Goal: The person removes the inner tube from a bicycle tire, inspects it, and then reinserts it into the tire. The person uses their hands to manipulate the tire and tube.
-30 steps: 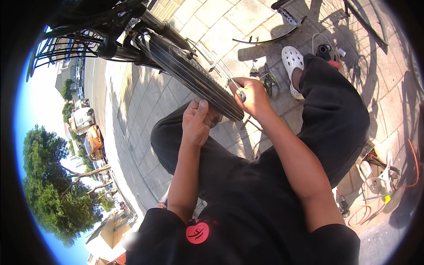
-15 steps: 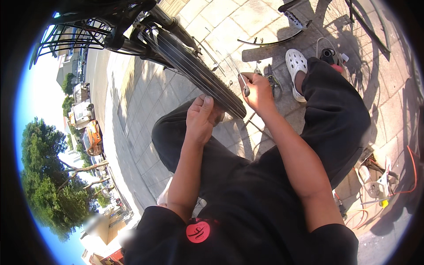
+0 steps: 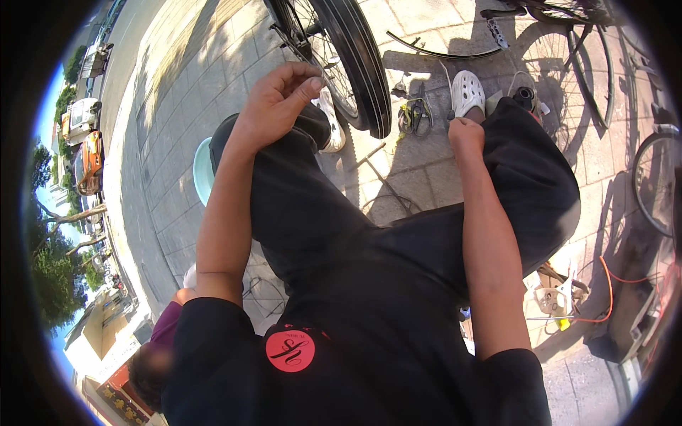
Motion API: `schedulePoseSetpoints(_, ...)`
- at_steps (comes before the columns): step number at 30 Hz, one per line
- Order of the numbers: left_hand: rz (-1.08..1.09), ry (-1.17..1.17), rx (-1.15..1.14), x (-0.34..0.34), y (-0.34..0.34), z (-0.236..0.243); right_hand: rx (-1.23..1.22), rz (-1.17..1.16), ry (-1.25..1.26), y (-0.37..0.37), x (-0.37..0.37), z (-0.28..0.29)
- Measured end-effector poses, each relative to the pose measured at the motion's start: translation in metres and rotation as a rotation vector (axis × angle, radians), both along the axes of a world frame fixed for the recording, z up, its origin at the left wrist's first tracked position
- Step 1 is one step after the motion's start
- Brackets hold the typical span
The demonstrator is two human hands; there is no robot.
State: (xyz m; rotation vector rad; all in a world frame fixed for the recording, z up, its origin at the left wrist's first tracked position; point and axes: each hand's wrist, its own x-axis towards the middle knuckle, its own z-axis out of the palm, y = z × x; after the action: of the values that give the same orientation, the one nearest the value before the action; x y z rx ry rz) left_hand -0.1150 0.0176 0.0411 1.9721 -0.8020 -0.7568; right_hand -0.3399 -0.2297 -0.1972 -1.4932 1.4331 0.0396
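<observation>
My left hand (image 3: 278, 106) is raised beside the bicycle wheel (image 3: 364, 64), its fingers curled and the thumb close to them. Whatever may be between those fingertips is too small to make out. The wheel's black tire has pale lines along it and stands upright between my legs. Well to the right of it, my right hand (image 3: 467, 136) is closed near my white clog (image 3: 467, 94). A slim metal tool (image 3: 446, 79) projects up from this fist, its lower part hidden by the fingers.
Small tools and a yellowish cord (image 3: 415, 117) lie on the paving. A curved black strip (image 3: 444, 52) is beyond them. A teal basin (image 3: 204, 172) stands by my left knee; a person in a purple sleeve (image 3: 167, 323) is behind it. An orange cord (image 3: 609, 287) runs at the right.
Both hands were close to the tire. My left hand has moved up and left, and my right hand has swung right with the slim tool. The view has shifted to the right.
</observation>
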Motion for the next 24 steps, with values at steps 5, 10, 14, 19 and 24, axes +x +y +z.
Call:
schedulePoseSetpoints(5,0.116,-0.114,-0.110,0.054,0.029,-0.005,-0.188,0.333,0.101,0.019,-0.012,0.018)
schedulePoseSetpoints(10,0.241,-0.131,-0.228,0.067,0.042,-0.013,-0.265,0.510,0.203,0.039,-0.020,0.023)
schedulePoseSetpoints(14,0.254,-0.180,-0.289,0.058,0.051,-0.014,-0.307,0.568,0.254,0.045,-0.023,0.024)
schedulePoseSetpoints(19,0.456,0.019,-0.522,0.063,0.066,-0.005,-0.315,0.600,0.282,0.054,-0.026,0.028)
schedulePoseSetpoints(24,0.554,-0.009,-0.525,0.068,0.081,-0.005,-0.342,0.613,0.280,0.057,-0.024,0.020)
